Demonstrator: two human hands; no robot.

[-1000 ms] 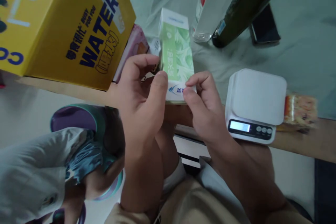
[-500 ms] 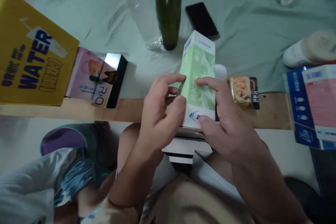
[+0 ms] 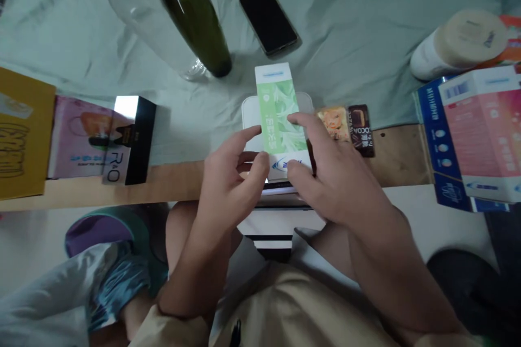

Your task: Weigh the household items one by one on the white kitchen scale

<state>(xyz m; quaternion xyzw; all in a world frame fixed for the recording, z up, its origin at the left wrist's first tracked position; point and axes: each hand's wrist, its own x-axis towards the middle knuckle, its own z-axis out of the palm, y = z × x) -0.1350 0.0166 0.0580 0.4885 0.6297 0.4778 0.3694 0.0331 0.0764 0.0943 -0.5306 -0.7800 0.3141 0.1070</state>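
Observation:
A green and white carton [image 3: 280,111] with leaf-like print stands or lies in front of me, its printed broad face turned up towards me. My left hand [image 3: 228,179] is at its left side, thumb and index fingertip against the lower left edge. On the other side, my right hand [image 3: 340,179] curves round the carton, its index fingertip and thumb on the printed face and the other fingers hidden. Under the carton is a white object with rounded corners [image 3: 250,111], mostly covered. A snack pack [image 3: 336,122] and a dark cocoa pack [image 3: 360,130] lie just beyond my right hand.
At left are a yellow box [image 3: 24,135], a pink pack [image 3: 77,138] and a black-and-white box [image 3: 140,141]. Farther back stand a clear bottle [image 3: 152,30] and a green bottle [image 3: 195,16], beside a phone [image 3: 268,19]. A white bottle [image 3: 456,43] and pink carton [image 3: 484,135] are at right.
My view has shifted, so the bottles and phone sit farther left. The carton has tipped flatter over the white object, its left side face no longer showing. Both hands stay on it.

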